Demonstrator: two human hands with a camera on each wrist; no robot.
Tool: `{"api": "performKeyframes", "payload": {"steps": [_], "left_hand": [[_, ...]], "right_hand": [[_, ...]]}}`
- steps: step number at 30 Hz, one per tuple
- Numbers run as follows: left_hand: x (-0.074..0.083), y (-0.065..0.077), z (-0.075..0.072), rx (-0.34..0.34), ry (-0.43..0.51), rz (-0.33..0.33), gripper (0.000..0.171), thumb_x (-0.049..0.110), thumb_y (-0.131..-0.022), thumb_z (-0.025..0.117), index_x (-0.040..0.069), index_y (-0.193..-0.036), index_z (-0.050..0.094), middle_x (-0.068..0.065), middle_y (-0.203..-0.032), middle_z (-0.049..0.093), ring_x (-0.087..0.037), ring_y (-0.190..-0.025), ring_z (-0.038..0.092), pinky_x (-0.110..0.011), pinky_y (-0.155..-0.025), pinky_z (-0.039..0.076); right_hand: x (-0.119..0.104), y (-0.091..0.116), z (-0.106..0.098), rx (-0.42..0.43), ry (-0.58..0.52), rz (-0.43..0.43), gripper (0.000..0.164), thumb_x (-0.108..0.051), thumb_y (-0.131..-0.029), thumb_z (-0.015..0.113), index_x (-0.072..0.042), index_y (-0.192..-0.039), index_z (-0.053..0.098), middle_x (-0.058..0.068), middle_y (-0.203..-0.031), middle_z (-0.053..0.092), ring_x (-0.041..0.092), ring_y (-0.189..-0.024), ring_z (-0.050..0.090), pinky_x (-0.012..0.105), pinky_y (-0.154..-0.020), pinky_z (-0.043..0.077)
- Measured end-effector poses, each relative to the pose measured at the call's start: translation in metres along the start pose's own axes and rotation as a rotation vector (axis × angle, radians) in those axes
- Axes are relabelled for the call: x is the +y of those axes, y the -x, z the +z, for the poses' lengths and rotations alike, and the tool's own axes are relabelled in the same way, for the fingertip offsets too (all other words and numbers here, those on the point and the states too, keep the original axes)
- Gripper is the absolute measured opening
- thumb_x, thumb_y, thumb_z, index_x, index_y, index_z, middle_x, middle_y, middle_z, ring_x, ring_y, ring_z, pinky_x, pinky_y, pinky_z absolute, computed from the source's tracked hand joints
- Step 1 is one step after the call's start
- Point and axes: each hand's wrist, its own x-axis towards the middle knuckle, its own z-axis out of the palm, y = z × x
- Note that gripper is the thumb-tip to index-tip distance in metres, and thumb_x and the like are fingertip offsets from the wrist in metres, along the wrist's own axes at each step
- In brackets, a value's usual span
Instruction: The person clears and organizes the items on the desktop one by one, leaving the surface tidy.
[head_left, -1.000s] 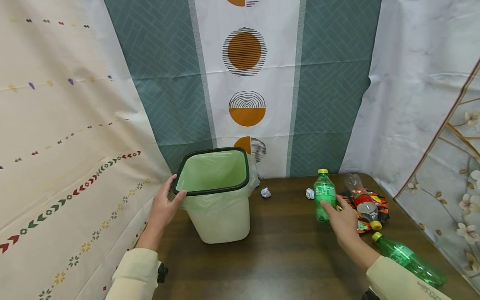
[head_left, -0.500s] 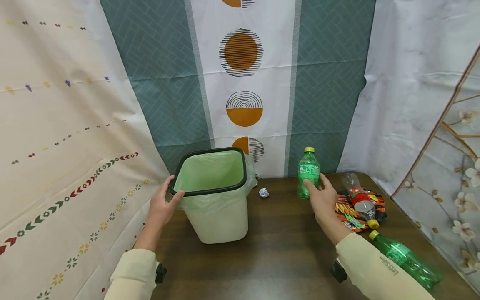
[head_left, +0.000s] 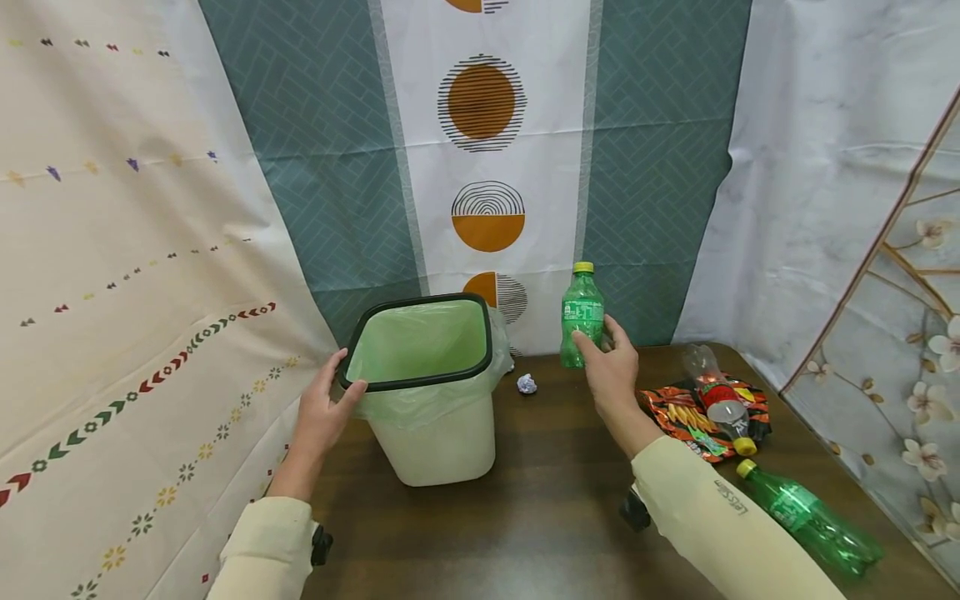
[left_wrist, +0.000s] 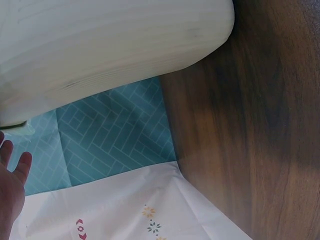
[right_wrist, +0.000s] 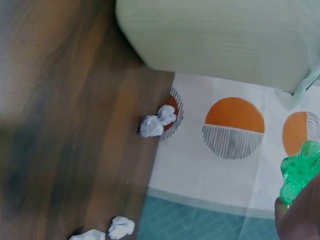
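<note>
In the head view my right hand (head_left: 613, 367) holds an upright green plastic bottle (head_left: 582, 315) with a yellow cap, raised above the table's back edge. Its fingers and thumb pinch the lower part; the right wrist view shows the base of the bottle (right_wrist: 299, 171) beside the hand (right_wrist: 302, 215). My left hand (head_left: 322, 408) touches the near-left corner of a pale bin (head_left: 442, 450), thumb and fingers spread along the black rim (head_left: 420, 383). Those fingers look straight in the left wrist view. A light green bag lines the bin and hangs over its rim.
To the right lie a clear bottle with a red label (head_left: 723, 404), orange-and-black snack wrappers (head_left: 678, 412) and another green bottle (head_left: 810, 517) on its side. Crumpled paper balls (head_left: 527, 383) lie near the bin; the right wrist view shows several. Cloth hangs behind the table (head_left: 540, 517).
My right hand has lifted the green bottle off the table and carried it left, toward the bin. The left hand stays at the bin's rim.
</note>
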Motion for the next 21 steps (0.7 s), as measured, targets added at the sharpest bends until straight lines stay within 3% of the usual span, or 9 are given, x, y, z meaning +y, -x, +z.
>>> {"api": "performKeyframes", "payload": {"steps": [13, 21], "left_hand": [[0.0, 0.0, 0.0, 0.001, -0.008, -0.001, 0.066, 0.033, -0.097, 0.057, 0.005, -0.152, 0.036, -0.026, -0.152, 0.037, -0.042, -0.139, 0.035, -0.06, -0.111, 0.026], [-0.002, 0.0, 0.001, -0.01, -0.016, -0.008, 0.066, 0.034, -0.098, 0.055, 0.006, -0.153, 0.034, -0.024, -0.152, 0.037, -0.04, -0.139, 0.036, -0.058, -0.111, 0.026]], "right_hand": [[-0.037, 0.003, 0.04, -0.089, -0.058, -0.093, 0.066, -0.024, -0.09, 0.071, -0.011, -0.149, 0.043, 0.015, -0.132, 0.056, 0.025, -0.116, 0.056, 0.043, -0.089, 0.052], [-0.056, 0.007, 0.063, -0.134, -0.067, -0.143, 0.066, -0.025, -0.09, 0.071, -0.01, -0.148, 0.044, 0.011, -0.14, 0.05, 0.027, -0.122, 0.053, 0.045, -0.091, 0.052]]}}
